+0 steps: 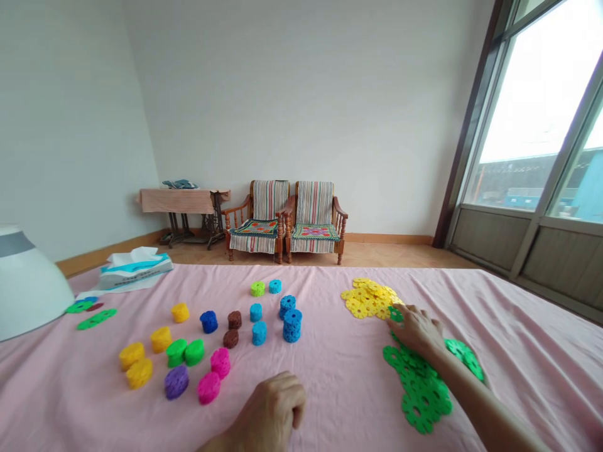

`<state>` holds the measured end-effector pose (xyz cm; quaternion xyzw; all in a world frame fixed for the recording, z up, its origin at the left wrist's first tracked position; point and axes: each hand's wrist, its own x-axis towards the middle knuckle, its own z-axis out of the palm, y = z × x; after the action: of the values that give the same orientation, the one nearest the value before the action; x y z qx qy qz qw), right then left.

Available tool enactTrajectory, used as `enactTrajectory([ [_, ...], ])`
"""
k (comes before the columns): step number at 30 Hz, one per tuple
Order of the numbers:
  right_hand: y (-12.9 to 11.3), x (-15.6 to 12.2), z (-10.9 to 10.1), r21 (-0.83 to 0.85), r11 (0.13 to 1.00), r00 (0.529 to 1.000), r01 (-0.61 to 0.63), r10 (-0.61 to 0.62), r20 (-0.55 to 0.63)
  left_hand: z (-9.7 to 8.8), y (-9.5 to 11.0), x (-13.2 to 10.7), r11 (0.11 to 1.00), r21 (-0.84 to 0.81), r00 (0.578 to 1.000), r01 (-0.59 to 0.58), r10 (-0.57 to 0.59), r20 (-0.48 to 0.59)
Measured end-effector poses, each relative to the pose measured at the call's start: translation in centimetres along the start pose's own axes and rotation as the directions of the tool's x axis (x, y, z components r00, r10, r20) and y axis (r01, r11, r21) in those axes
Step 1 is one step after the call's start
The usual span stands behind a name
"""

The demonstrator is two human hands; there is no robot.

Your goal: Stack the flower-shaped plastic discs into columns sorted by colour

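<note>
My right hand [417, 328] lies over the pile of green snowflake discs [424, 395], with its fingers stretched out. Its fingertips are at a green disc by the edge of a heap of yellow snowflake discs [370, 298]. Part of the green pile is hidden under the hand and forearm. My left hand [273, 405] is curled loosely near the front of the table, and no object shows in it. Closest to it is a pink stack of discs [208, 388]. Beyond stand a purple stack [176, 382] and a tall blue stack [292, 326].
More short stacks, such as a yellow stack [139, 373], a green stack [194, 353] and a brown stack [230, 339], stand on the pink cloth [330, 402]. At the left are loose green discs [97, 319], a tissue pack [136, 271] and a white rounded object [28, 289].
</note>
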<state>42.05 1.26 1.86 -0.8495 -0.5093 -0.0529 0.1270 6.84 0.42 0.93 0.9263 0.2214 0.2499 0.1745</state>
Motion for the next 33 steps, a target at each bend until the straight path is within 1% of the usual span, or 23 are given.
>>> enactTrajectory([
  [6, 0.4, -0.4, -0.2, 0.011, 0.999, 0.997, 0.042, -0.043, 0.061, -0.1, 0.1, 0.0, 1.0, -0.004, 1.0, 0.011, -0.011, -0.002],
  [13, 0.4, -2.1, -1.2, 0.007, 0.998, 0.997, 0.068, -0.069, 0.035, 0.1, 0.1, 0.1, 1.0, -0.003, 1.0, 0.019, -0.019, -0.016],
  [17, 0.3, -2.3, -2.1, 0.023, 0.996, 0.995, 0.081, -0.082, 0.063, 0.2, 0.0, -0.1, 1.0, -0.007, 1.0, 0.016, -0.016, -0.011],
  [20, -0.1, -2.0, -2.4, 0.05, 0.998, 0.999, 0.049, -0.05, 0.019, 0.3, -0.1, -0.1, 1.0, -0.005, 1.0, 0.009, -0.009, -0.005],
  [21, -0.3, -1.9, -2.3, 0.066, 0.996, 0.998, 0.058, -0.058, -0.002, 0.3, -0.2, -0.1, 1.0, -0.005, 1.0, 0.005, -0.005, -0.001],
  [25, -1.7, -2.9, -1.4, 0.095, 0.974, 0.978, 0.208, -0.206, -0.03, 0.2, -0.2, -0.1, 1.0, -0.007, 1.0, -0.005, 0.005, 0.004],
  [28, -2.4, -4.6, -0.7, 0.018, 0.952, 0.952, 0.304, -0.303, -0.037, 0.2, -0.1, 0.0, 1.0, -0.011, 1.0, -0.003, 0.003, 0.006],
  [30, -2.5, -5.6, -0.7, -0.041, 0.944, 0.943, 0.327, -0.329, -0.042, 0.2, -0.1, 0.0, 1.0, -0.016, 1.0, 0.003, -0.003, 0.005],
  [33, -2.1, -6.4, -1.1, -0.096, 0.943, 0.945, 0.318, -0.324, -0.051, 0.1, -0.1, 0.0, 1.0, -0.013, 1.0, 0.002, -0.002, 0.003],
])
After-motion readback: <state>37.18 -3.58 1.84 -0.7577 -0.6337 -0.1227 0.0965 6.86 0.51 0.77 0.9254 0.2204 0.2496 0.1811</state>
